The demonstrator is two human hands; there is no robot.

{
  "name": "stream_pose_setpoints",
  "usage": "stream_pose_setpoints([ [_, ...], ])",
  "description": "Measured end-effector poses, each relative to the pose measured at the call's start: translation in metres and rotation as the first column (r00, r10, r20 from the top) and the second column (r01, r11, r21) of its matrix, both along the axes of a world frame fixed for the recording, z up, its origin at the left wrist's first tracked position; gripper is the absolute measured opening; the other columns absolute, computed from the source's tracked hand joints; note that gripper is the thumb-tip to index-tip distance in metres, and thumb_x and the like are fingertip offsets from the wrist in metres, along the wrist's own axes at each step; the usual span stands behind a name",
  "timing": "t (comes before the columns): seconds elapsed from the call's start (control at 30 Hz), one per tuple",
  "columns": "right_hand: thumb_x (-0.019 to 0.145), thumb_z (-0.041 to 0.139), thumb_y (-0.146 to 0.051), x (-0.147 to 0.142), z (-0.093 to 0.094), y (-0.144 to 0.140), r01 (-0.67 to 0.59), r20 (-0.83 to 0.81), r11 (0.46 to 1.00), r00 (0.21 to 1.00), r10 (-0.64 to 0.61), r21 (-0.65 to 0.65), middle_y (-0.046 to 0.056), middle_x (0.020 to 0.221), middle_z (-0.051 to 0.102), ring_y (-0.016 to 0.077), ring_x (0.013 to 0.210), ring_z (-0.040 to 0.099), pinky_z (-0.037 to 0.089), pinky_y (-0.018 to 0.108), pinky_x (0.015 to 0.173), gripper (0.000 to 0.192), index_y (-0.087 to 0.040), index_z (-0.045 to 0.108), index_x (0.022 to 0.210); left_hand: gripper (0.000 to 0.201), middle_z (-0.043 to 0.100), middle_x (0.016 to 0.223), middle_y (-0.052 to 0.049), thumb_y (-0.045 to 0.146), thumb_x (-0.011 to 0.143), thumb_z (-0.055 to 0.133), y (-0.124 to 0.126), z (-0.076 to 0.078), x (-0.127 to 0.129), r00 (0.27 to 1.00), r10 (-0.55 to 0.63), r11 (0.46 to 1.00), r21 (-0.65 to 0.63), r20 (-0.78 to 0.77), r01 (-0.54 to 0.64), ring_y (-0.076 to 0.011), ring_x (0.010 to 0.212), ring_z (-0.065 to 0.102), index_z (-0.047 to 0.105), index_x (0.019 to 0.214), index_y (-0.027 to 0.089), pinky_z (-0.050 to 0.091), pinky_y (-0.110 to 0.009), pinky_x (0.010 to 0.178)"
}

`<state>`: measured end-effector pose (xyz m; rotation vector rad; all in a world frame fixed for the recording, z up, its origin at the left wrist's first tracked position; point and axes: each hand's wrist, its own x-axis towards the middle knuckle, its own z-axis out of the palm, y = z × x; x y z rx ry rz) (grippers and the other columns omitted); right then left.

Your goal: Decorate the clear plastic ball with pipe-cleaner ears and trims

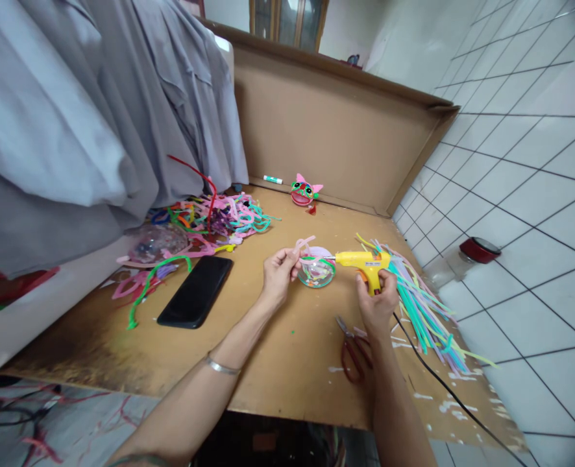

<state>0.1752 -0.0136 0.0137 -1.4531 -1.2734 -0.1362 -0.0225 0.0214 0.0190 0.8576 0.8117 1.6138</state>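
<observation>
My right hand (378, 301) is wrapped round the handle of a yellow hot glue gun (363, 261), whose nozzle points left. Between the fingertips of my left hand (278, 275) is a pale pink pipe cleaner (305, 244), bent over at its end. The nozzle is close to this pipe cleaner; whether they touch I cannot tell. Just below them sits a clear, round plastic piece (317, 274) with a green rim and coloured bits inside. Red-handled scissors (353, 353) lie on the table, partly behind my right forearm.
A black phone (196, 292) lies left of my hands. Behind it is a tangle of coloured pipe cleaners (233, 217). A bundle of straight pipe cleaners (421, 305) lies at right, near the gun's black cord (436, 374). A pink-eared craft face (304, 190) and a glue stick (272, 179) are at the back.
</observation>
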Motion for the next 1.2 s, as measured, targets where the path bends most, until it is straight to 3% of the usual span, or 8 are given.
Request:
stream_pose_setpoints([
  [0.37,0.073,0.065,-0.048,-0.002,-0.001,0.001,0.006,-0.016,1.000,1.000,-0.006,-0.005,0.001,0.075,0.059,0.0148,0.057,0.052,0.043,0.029,0.060,0.037,-0.019,0.053,0.092,0.044,0.050,0.049,0.006,0.055,0.062,0.077,-0.002,0.003,0.001,0.999,-0.034,0.999,-0.005,0.032,0.034,-0.0027,0.038,0.036,0.066,0.071,0.014,0.024,-0.017,0.037],
  [0.53,0.073,0.061,-0.055,0.021,-0.009,0.014,0.186,-0.140,0.982,0.973,-0.186,-0.012,0.006,0.086,0.060,0.0208,0.075,0.055,0.045,0.034,0.073,0.044,-0.018,0.056,0.096,0.042,0.050,0.050,0.006,0.051,0.061,0.079,-0.002,0.005,-0.002,0.997,-0.040,0.999,-0.005,0.066,0.041,-0.0023,0.039,0.036,0.064,0.071,0.014,0.025,-0.017,0.038],
  [0.67,0.072,0.061,-0.056,0.044,-0.024,0.024,0.302,-0.052,0.936,0.947,-0.316,-0.181,0.012,0.091,0.060,0.0290,0.091,0.055,0.043,0.042,0.083,0.047,-0.014,0.061,0.093,0.039,0.051,0.054,0.006,0.049,0.062,0.079,-0.003,0.003,0.000,0.995,-0.075,0.997,0.004,0.068,0.075,-0.0024,0.042,0.039,0.063,0.071,0.014,0.028,-0.016,0.040],
  [0.83,0.078,0.057,-0.048,0.049,-0.042,0.026,0.326,0.091,0.896,0.945,-0.313,-0.303,0.016,0.098,0.063,0.0298,0.093,0.057,0.042,0.040,0.082,0.046,-0.010,0.062,0.103,0.041,0.058,0.063,0.003,0.046,0.059,0.082,-0.001,0.001,0.002,0.994,-0.084,0.996,0.031,0.063,0.083,-0.0039,0.050,0.046,0.065,0.080,0.015,0.036,-0.016,0.047],
  [1.03,0.082,0.060,-0.042,0.041,-0.043,0.021,0.456,0.325,0.787,0.883,-0.339,-0.416,0.019,0.105,0.063,0.0312,0.096,0.058,0.039,0.039,0.081,0.043,-0.009,0.059,0.110,0.038,0.058,0.061,0.003,0.048,0.062,0.079,0.000,0.000,0.003,0.999,-0.041,0.997,0.069,-0.023,0.042,-0.0054,0.052,0.048,0.067,0.079,0.016,0.040,-0.017,0.052],
  [1.2,0.082,0.061,-0.041,0.036,-0.041,0.018,0.490,0.404,0.737,0.859,-0.316,-0.466,0.022,0.106,0.062,0.0349,0.103,0.055,0.038,0.042,0.084,0.044,-0.007,0.059,0.110,0.036,0.065,0.068,-0.001,0.047,0.068,0.075,-0.003,-0.001,0.004,0.988,-0.045,0.994,0.093,-0.150,0.059,-0.0077,0.053,0.051,0.072,0.085,0.015,0.042,-0.020,0.052],
])
